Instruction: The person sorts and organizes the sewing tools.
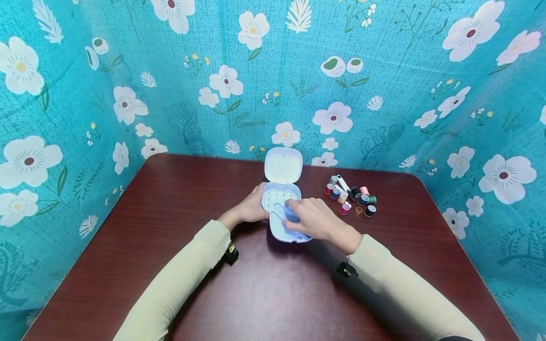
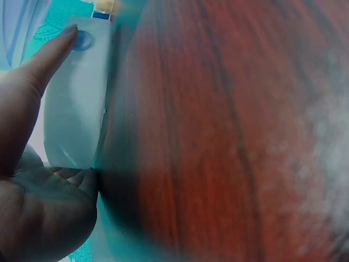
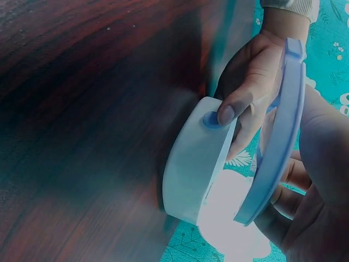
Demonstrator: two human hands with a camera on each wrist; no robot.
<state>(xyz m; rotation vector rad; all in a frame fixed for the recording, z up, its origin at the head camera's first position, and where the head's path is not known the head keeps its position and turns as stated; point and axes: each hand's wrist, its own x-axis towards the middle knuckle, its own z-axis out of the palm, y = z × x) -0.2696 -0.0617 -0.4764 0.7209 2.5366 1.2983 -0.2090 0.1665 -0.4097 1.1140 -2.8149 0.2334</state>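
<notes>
A pale sewing-kit-like case (image 3: 193,164) has its lid (image 1: 283,165) standing open at the back. Behind the right hand shows an inner section with small holes (image 1: 279,195). My left hand (image 1: 254,206) grips the case at its left side, thumb beside the round blue button (image 2: 82,41) and fingers underneath. A lavender panel (image 3: 281,142) stands tilted away from the case front in the right wrist view. My right hand (image 1: 313,218) holds this panel, its fingers curled by the panel's inner side. A blue shape on the panel is partly hidden by these fingers.
Several thread spools (image 1: 369,210) in different colours stand and lie to the right of the case on the brown table (image 1: 192,189). Among them lies a slim white tool (image 1: 342,183) with a dark end. A flowered teal cloth (image 1: 170,71) hangs behind the table.
</notes>
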